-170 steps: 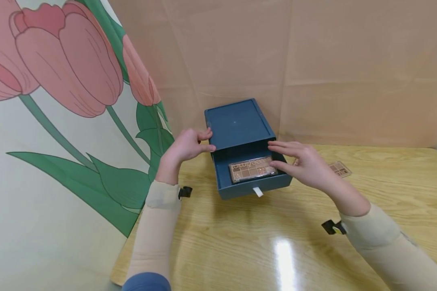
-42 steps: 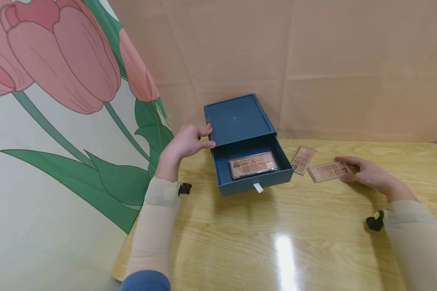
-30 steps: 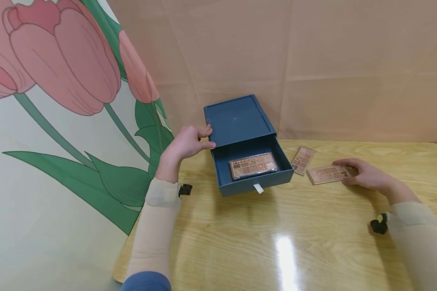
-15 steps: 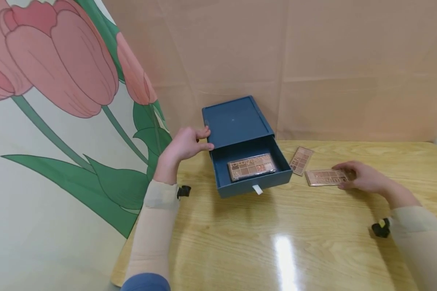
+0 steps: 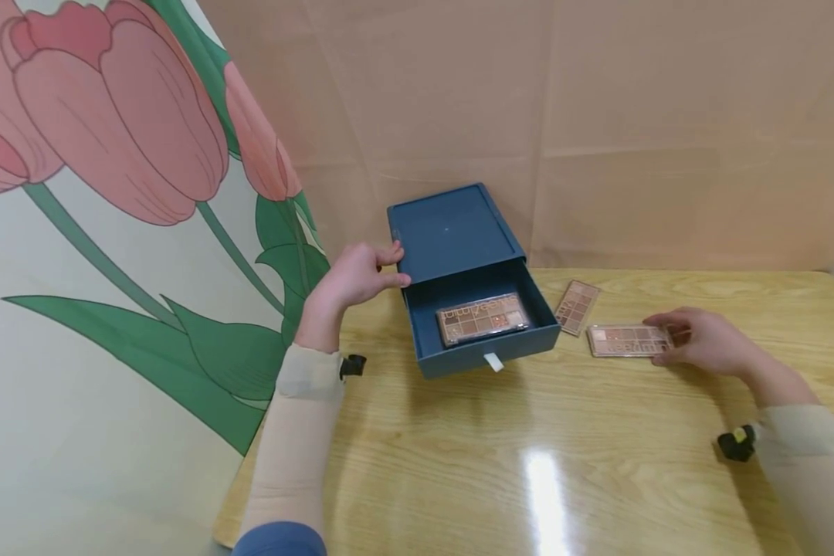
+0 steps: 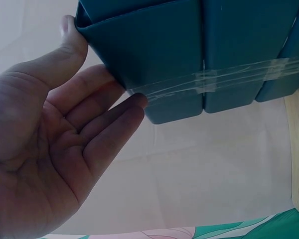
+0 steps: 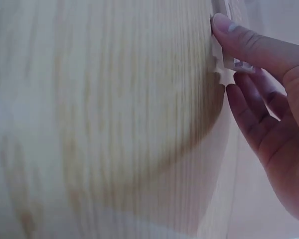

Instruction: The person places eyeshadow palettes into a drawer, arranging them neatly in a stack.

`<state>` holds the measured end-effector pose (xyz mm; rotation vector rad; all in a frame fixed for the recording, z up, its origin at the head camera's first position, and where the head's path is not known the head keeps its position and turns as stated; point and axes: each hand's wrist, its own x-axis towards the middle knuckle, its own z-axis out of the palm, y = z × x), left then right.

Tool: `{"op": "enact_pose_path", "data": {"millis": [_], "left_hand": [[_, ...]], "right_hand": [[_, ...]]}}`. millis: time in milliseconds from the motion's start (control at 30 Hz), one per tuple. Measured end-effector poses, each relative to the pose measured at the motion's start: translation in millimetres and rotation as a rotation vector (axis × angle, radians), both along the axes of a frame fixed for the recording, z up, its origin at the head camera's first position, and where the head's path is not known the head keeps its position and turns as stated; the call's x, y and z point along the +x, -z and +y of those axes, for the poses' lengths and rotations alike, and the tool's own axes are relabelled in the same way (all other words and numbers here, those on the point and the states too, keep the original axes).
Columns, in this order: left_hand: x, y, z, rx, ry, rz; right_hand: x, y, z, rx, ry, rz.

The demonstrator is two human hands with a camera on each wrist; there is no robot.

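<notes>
My left hand (image 5: 358,276) touches the left side of a blue drawer box (image 5: 452,232), thumb at its front corner and fingers fairly straight against the side wall. The top drawer (image 5: 459,361) is pulled out, with an eyeshadow palette (image 5: 483,319) lying inside. To the right, my right hand (image 5: 712,340) pinches the right end of another eyeshadow palette (image 5: 625,341) between thumb and fingers, low over the table. In the right wrist view only a slim edge of this palette (image 7: 234,62) shows beside the thumb. A third palette (image 5: 577,307) lies slantwise between the drawer and the held one.
Clear tape (image 6: 209,82) runs across the side of the stacked blue box sections in the left wrist view. A white pull tab (image 5: 493,361) hangs from the drawer front. Behind the wooden table (image 5: 459,455) is a beige cloth (image 5: 667,154); a tulip-patterned panel (image 5: 146,347) stands at the left.
The right hand has gone from beside the open drawer to the palette at right and grips it. Over the last second that palette has turned to lie straighter sideways. The left hand stays put.
</notes>
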<state>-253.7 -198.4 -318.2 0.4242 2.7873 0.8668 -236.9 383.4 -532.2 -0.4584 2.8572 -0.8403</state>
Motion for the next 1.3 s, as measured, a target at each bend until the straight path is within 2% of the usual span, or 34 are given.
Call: {"op": "enact_pose_path", "data": {"millis": [267, 667, 900, 1300], "left_hand": [[-0.4, -0.1, -0.8, -0.006, 0.005, 0.012], [-0.7, -1.7, 1.2, -0.013, 0.002, 0.011], [-0.9, -1.5, 1.9, -0.015, 0.0, 0.006], [1.1, -1.3, 5.1, -0.015, -0.002, -0.002]], "right_hand": [[9.3, -6.6, 1, -0.011, 0.015, 0.029], [17.4, -8.3, 4, -0.027, 0.013, 0.007], [25.9, -21.6, 1, -0.054, 0.071, 0.013], [39.8, -50.2, -14, -0.187, 0.146, 0.061]]}}
